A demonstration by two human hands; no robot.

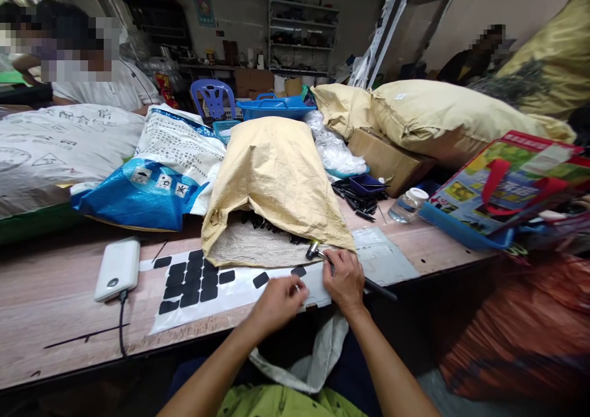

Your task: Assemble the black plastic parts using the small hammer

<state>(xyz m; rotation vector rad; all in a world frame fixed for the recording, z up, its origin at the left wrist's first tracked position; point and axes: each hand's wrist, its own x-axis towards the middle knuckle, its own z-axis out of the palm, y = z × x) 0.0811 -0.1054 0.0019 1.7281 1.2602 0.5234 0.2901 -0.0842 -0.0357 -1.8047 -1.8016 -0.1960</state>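
My right hand (345,280) is wrapped round a small hammer (313,251), its metal head to the left and its dark handle sticking out to the right. To its left, my left hand (282,301) has its fingers curled together over the table edge; what they hold, if anything, is too small to tell. Behind both hands a tan sack (281,177) lies with its open mouth towards me, and black pieces (262,223) show inside. A white sheet (161,323) with several black rounded squares (190,281) lies to the left.
A white power bank (117,269) with a cable lies on the wooden table (55,281). Blue-white and white sacks stand left. At right are a jar (409,205), a cardboard box (391,158), a blue tray (465,229) and a colourful bag (498,183). People sit beyond the table.
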